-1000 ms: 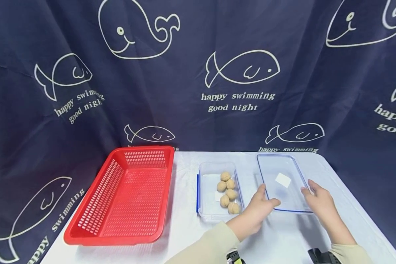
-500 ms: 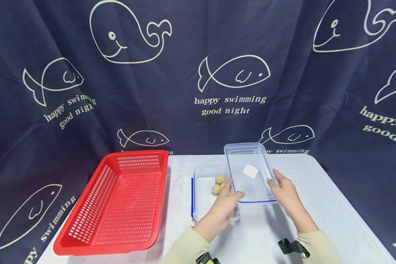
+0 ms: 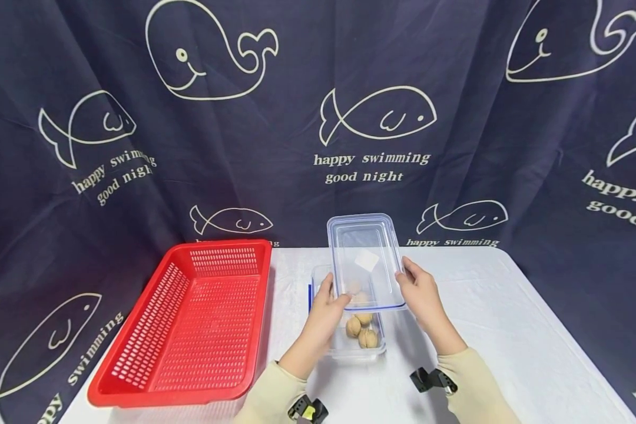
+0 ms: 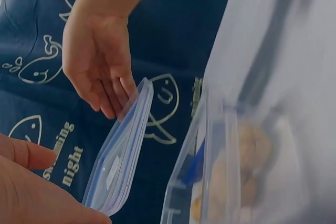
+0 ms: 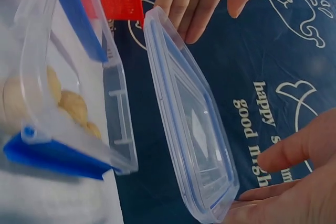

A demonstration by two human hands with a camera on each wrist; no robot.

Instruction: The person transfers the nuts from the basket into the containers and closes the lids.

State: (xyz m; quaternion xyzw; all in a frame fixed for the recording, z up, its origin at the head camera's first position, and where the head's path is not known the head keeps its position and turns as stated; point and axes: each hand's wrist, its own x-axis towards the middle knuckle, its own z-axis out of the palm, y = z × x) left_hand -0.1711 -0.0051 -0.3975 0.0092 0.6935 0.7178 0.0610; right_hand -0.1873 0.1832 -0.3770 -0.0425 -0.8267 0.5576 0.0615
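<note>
Since a second ago the clear lid [image 3: 366,261] has travelled left from the bare bench [image 3: 509,330] and now hangs tilted above the clear container [image 3: 350,347], its far end raised toward the backdrop [image 3: 456,118]. The left hand [image 3: 325,315] grips the lid's near left edge with thumb on top, and the right hand [image 3: 421,297] holds the near right edge between its fingers and thumb; both grasp the lid and nothing else.

The head view shows the layout: the container sits near the middle of the bench with walnuts [image 3: 361,333] inside, a red basket [image 3: 191,330] just to its left, and wide bare cloth to the right.

The wrist views show what the head view cannot: a clear gap between lid [image 5: 191,124] and container rim [image 5: 113,108], so the two are apart, not touching. The right wrist view also shows a blue clip [image 5: 52,156] folded outward at the container's end, and the walnuts [image 5: 68,103] low against its wall. In the left wrist view the right hand's fingertips [image 4: 113,98] press the lid's edge [image 4: 123,150].
</note>
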